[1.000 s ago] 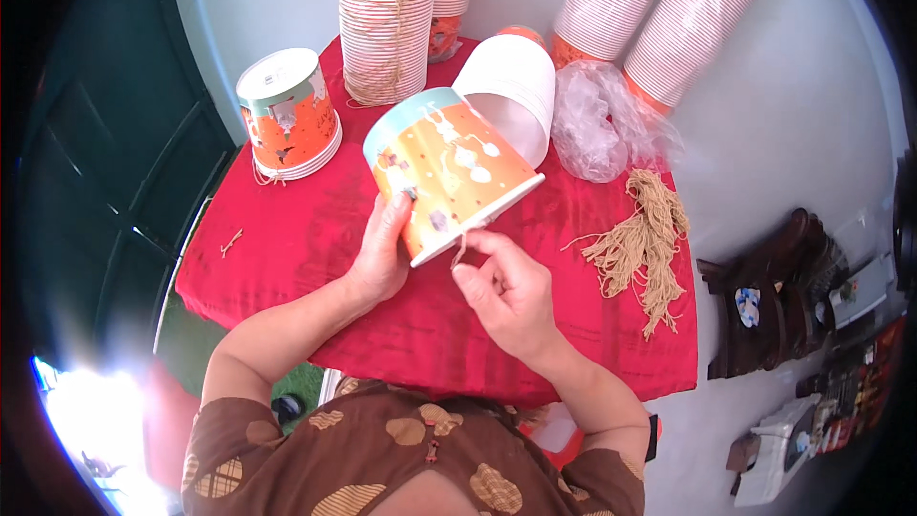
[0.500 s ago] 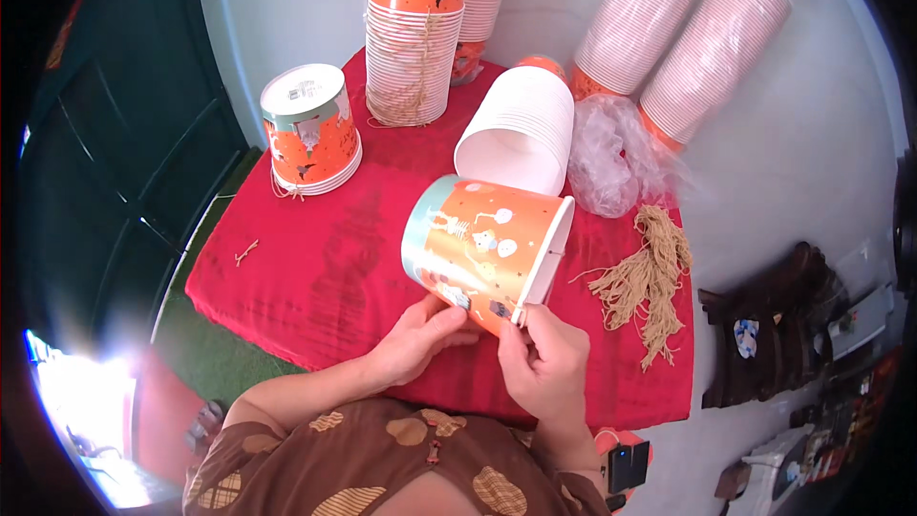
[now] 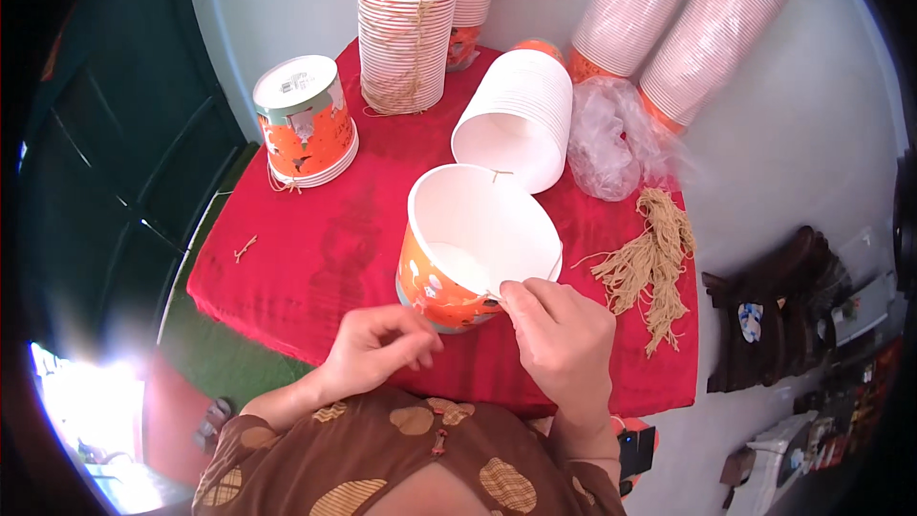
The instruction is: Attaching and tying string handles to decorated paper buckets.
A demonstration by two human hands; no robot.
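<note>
A round paper tub [image 3: 435, 272], orange outside and white inside, stands tilted on the red cloth with its mouth facing up toward me. My right hand [image 3: 564, 339] pinches its near right rim between thumb and fingers. A bit of twine [image 3: 501, 175] shows at the far rim, and another short end sticks out beside my right fingertips. To the left of the tub's base, my left hand [image 3: 377, 349] is off it, fingers loosely curled and apart from the thumb, with nothing visible in them.
Nested white tubs [image 3: 521, 124] lie on their side behind. A tied upside-down stack [image 3: 304, 124] stands at left, a tall tied stack [image 3: 406, 48] beyond. Wrapped stacks [image 3: 707, 33] lean at back right, near crumpled plastic [image 3: 611, 148] and a twine bundle [image 3: 654, 268]. A twine scrap [image 3: 245, 248] lies left.
The tub has turned from lying sideways to mouth up. My left hand has let go of it and drawn back to the left; my right hand still grips the rim.
</note>
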